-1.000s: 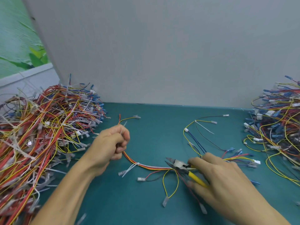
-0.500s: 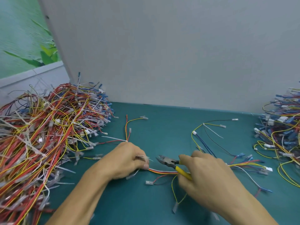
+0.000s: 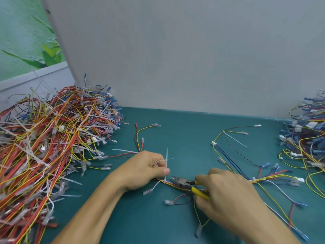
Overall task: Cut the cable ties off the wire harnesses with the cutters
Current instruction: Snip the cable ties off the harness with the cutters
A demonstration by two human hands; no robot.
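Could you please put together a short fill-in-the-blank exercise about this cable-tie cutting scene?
1. The right hand grips cutters with ____ handles.
2. The left hand pinches an upright cable tie whose colour is ____.
3. The largely red pile of harnesses lies on the ____ side of the table.
Missing words: yellow; white; left.

Assembly workbench: teal mat [image 3: 184, 131], grey partition [image 3: 175, 50], heaped wire harnesses [image 3: 52, 138] both sides.
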